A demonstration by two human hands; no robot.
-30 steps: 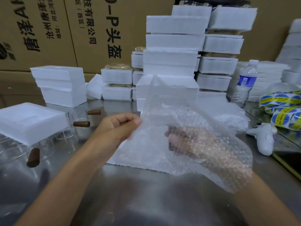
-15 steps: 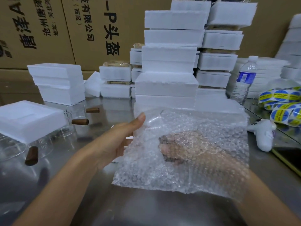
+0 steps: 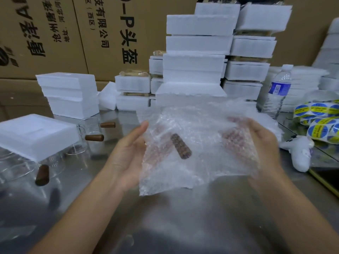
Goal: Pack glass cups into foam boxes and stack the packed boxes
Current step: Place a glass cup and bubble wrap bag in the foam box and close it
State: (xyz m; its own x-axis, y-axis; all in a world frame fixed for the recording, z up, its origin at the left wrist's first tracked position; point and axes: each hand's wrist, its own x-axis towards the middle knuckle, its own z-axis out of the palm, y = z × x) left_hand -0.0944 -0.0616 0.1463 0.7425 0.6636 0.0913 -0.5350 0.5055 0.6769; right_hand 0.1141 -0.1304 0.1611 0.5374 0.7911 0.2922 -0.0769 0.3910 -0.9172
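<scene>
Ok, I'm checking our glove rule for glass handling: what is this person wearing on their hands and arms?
Nothing visible. The left hand and right hand are bare: no gloves, no rings on the visible fingers. The left forearm and right forearm are bare to the picture's edge, with no sleeve, watch or band. Fingers behind the bubble wrap cannot be checked.

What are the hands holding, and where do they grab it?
They hold bubble wrap. The left hand grips its left edge, the right hand its right edge. A brown handle shows through.
</scene>
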